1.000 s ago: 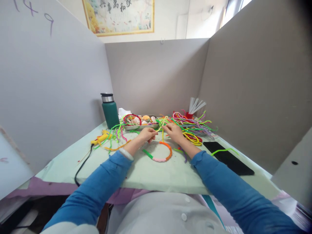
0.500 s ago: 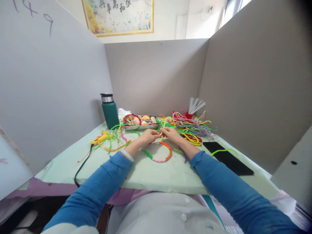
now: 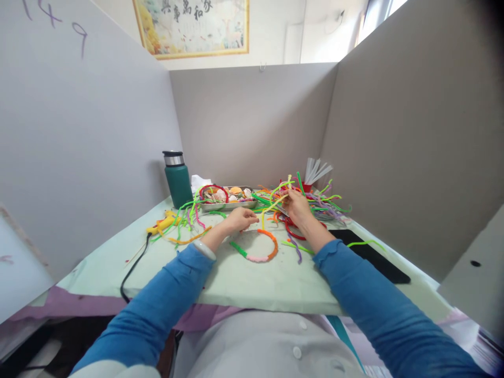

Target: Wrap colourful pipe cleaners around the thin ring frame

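Note:
My right hand (image 3: 298, 209) is closed on a pale yellow pipe cleaner (image 3: 271, 206), whose lower end bends down beside the ring. Other coloured stems stick out around those fingers, and I cannot tell which of them it grips. My left hand (image 3: 241, 220) hovers just left of the yellow stem, fingers loosely bent and holding nothing that shows. On the table below lies a partial ring (image 3: 273, 245) of wound pipe cleaner in green, pink and orange, open at its upper left. The yellow stem's bottom end meets the orange end, though whether they are joined is unclear.
A metal tray (image 3: 220, 206) of shells and trimmings stands behind, beside a green bottle (image 3: 178, 181). Loose pipe cleaners (image 3: 323, 202) pile at the back right. A yellow glue gun (image 3: 163, 223) with a black cord lies left; a black phone-like slab (image 3: 374, 260) lies right.
My right hand has moved right and slightly up, away from my left hand, pulling the yellow pipe cleaner aslant. My left hand has barely moved. The ring stays in place.

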